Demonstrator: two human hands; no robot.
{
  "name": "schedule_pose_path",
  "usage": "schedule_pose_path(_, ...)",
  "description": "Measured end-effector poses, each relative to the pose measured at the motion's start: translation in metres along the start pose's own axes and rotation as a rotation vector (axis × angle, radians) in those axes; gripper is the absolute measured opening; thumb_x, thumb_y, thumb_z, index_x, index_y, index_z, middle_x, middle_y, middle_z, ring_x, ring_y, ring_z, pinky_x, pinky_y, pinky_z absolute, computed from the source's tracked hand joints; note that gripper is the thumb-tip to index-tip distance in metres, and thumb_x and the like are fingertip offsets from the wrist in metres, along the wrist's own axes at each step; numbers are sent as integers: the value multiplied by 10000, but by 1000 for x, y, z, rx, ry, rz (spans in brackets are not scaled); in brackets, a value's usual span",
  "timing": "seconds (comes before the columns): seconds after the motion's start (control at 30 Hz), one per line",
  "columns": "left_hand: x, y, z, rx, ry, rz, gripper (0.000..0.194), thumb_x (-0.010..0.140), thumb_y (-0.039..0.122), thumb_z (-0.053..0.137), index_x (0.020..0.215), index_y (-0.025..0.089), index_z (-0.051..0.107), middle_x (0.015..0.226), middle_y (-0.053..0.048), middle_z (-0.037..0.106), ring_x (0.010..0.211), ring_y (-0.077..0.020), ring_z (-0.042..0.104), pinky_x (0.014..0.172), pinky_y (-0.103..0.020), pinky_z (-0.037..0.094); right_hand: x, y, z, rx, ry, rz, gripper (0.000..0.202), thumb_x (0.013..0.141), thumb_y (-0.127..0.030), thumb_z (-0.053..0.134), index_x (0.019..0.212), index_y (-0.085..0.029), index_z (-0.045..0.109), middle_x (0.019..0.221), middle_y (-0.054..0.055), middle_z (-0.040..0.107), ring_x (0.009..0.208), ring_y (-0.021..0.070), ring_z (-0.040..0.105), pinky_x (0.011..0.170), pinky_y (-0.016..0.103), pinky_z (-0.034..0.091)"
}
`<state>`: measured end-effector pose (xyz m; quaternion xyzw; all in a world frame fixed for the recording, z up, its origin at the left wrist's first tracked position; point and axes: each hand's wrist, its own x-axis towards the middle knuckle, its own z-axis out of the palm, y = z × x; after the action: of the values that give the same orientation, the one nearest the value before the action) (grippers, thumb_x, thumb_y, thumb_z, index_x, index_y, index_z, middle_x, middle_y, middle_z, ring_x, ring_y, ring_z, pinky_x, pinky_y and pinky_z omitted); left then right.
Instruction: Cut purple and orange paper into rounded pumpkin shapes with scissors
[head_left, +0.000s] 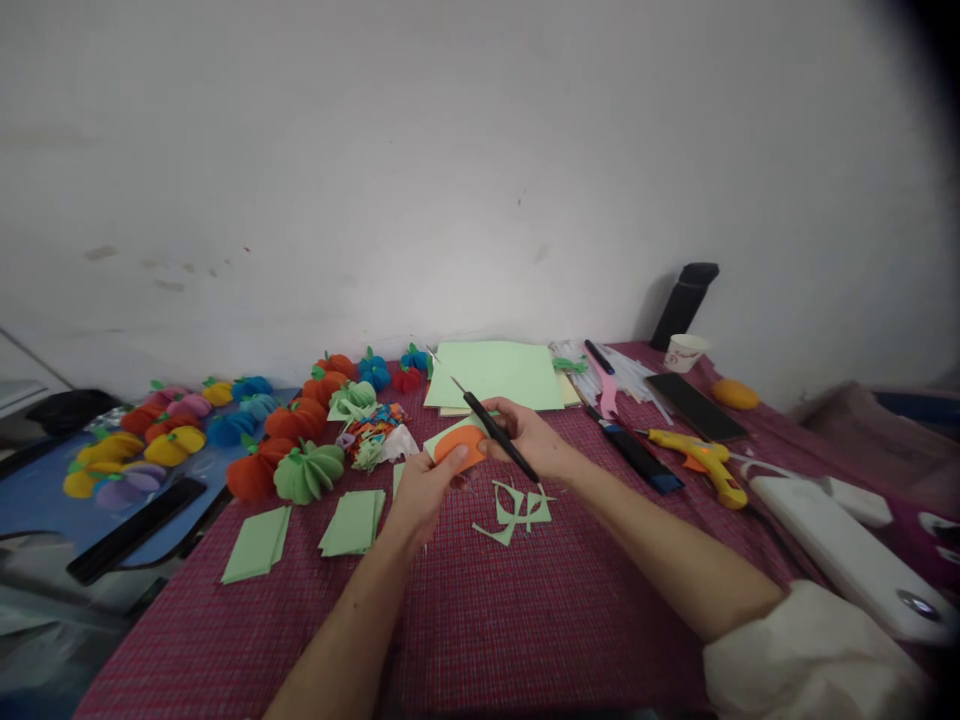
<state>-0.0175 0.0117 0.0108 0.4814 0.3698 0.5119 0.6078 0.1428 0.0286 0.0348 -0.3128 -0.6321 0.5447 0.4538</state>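
My left hand [427,488] is closed on a rounded orange paper piece [459,440], its thumb pressed flat on top. A light green paper sheet [441,436] shows behind that piece, in the same grip. My right hand [531,438] holds a slim black pen-shaped tool [501,434] with a thin pointed tip that slants up to the left; its exact kind is unclear. The right fingertips meet the right edge of the orange piece. Just below the hands, curved green paper offcuts [517,512] lie on the checked red tablecloth [480,620].
Stacks of green paper [352,522] lie left, near colourful paper pumpkins [309,472] and a heap of scraps [375,432]. Larger green sheets [495,372] lie at the back. Rightward are a yellow glue gun [697,458], a dark phone [694,405], a paper cup [684,352] and a white device [847,555].
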Motion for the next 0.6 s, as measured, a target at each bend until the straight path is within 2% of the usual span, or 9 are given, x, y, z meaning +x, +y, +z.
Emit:
schedule_pose_path(0.17, -2, 0, 3, -53, 12, 22, 250, 595, 248, 702, 814, 133, 663, 717, -29, 635, 592, -90, 521, 542, -208, 389, 0, 4, 2, -48, -6, -18, 393, 639, -166, 630, 985, -180, 446, 684, -39, 520, 557, 75, 458, 508, 203, 351)
schedule_pose_path(0.27, -4, 2, 5, -86, 20, -5, 255, 555, 236, 725, 779, 128, 672, 735, -39, 650, 640, -112, 549, 610, -230, 406, 0, 3, 5, -21, -12, -34, 388, 626, -167, 644, 967, -167, 460, 730, -22, 535, 601, 82, 479, 545, 211, 372)
schedule_pose_path(0.33, -4, 2, 5, -114, 32, -35, 244, 539, 234, 734, 747, 124, 673, 716, -38, 650, 634, -114, 551, 602, -227, 403, -1, 0, 6, 4, -10, -26, 385, 619, -181, 657, 955, -171, 468, 719, -28, 531, 601, 82, 483, 549, 210, 371)
schedule_pose_path(0.53, -1, 3, 2, -282, 105, -159, 231, 529, 219, 741, 713, 119, 644, 642, -10, 617, 555, -84, 533, 549, -207, 400, 0, -11, 0, 52, 182, 17, 421, 586, -238, 701, 937, -186, 476, 662, -50, 532, 568, 80, 493, 575, 224, 381)
schedule_pose_path(0.6, -1, 3, 2, -309, 113, -192, 225, 533, 224, 740, 701, 119, 633, 612, -4, 605, 533, -77, 529, 511, -194, 380, 1, -11, -3, 54, 183, 16, 441, 579, -226, 706, 949, -186, 469, 667, -42, 552, 597, 92, 514, 598, 234, 387)
